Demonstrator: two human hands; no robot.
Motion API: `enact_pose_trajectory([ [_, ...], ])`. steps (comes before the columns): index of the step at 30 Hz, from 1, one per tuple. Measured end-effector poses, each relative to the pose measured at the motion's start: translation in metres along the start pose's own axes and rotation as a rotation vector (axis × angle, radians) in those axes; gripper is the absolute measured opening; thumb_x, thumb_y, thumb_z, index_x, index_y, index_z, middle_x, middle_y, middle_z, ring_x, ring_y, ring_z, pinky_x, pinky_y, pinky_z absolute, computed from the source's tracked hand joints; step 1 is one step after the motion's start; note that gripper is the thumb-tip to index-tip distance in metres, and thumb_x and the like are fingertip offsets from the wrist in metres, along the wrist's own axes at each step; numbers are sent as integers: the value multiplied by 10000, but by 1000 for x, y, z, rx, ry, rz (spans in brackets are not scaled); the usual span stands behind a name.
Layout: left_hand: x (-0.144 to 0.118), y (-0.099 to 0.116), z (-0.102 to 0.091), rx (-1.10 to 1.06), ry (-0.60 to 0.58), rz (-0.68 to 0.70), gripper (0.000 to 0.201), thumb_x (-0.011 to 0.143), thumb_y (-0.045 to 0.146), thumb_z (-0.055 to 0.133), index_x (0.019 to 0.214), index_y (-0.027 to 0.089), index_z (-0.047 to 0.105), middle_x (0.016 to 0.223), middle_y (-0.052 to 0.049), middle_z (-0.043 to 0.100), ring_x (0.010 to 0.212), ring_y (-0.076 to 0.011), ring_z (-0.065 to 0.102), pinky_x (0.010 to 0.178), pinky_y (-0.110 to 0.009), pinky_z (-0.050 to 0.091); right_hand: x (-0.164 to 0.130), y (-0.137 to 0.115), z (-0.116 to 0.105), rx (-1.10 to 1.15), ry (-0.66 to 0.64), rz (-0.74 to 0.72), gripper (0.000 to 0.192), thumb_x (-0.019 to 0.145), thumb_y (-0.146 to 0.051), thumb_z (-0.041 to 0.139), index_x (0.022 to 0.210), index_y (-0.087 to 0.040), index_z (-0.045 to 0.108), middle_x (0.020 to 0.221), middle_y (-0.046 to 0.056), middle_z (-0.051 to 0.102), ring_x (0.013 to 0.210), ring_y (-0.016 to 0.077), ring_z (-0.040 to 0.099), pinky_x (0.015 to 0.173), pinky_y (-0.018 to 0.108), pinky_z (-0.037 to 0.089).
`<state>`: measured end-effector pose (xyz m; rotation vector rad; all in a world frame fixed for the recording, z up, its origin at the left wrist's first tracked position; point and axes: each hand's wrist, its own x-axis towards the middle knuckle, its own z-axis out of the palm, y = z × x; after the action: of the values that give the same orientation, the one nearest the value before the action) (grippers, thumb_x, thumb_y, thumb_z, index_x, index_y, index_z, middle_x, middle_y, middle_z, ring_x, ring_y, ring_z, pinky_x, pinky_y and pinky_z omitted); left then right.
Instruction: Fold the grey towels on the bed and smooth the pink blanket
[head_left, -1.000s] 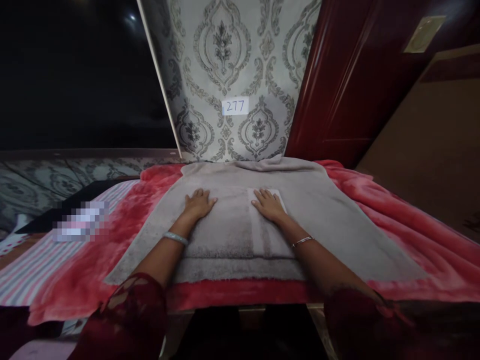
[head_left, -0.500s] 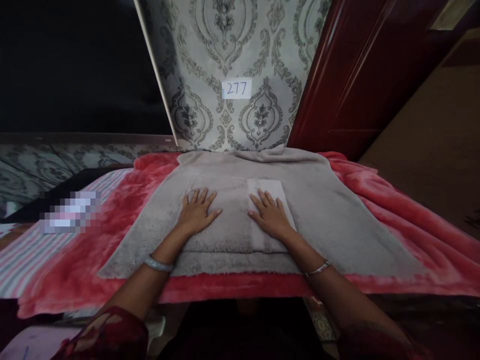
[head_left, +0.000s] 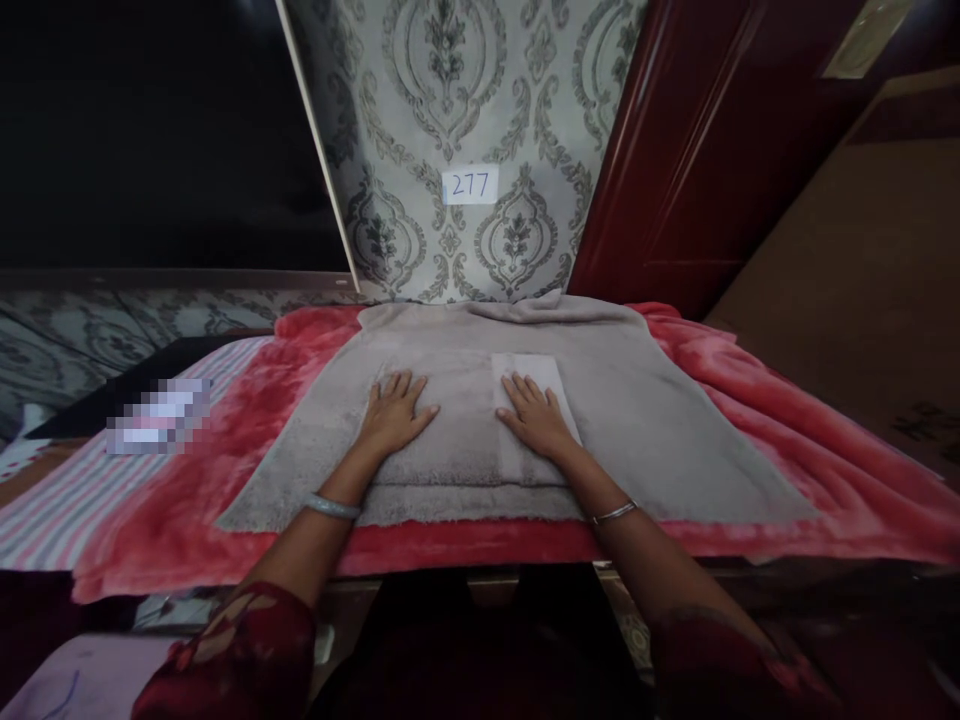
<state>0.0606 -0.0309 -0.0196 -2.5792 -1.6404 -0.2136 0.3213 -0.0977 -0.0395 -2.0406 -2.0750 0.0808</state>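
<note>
Two hands, flat, fingers spread, palms down on a folded grey towel: left hand on its plush side, right hand on its pale band. Towel lies on a larger grey towel over a red blanket. Paper label "277" on the patterned wall behind.

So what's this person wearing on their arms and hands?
Both hands are bare. The left hand has a pale, chunky bangle at the wrist; the right hand has a thin silvery bangle. Dark red sleeves with a lighter pattern cover the upper forearms.
</note>
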Motion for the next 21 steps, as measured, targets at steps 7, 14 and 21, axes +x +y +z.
enact_pose_trajectory([
  [7,-1,0,2,-17,1,12,689,978,587,331,1559,216,334,1637,-138,282,1524,-320,217,1219,-587,177,-1,2,3,-33,28,-10,579,1036,-478,321,1568,-252,339,1662,77,205,1531,289,181,1189,577,227],
  [14,-1,-2,4,-40,5,22,699,976,600,332,1557,212,339,1638,-146,276,1524,-327,213,1216,-600,168,-2,3,8,-10,67,-19,545,1040,-434,320,1550,-250,378,1648,84,253,1517,286,227,1184,583,239],
  [21,-2,0,3,-42,-15,14,706,979,607,316,1562,208,328,1645,-147,255,1530,-324,194,1222,-595,151,-2,9,9,86,160,-78,476,997,-355,448,1432,-193,550,1567,150,410,1459,338,349,1145,599,313],
])
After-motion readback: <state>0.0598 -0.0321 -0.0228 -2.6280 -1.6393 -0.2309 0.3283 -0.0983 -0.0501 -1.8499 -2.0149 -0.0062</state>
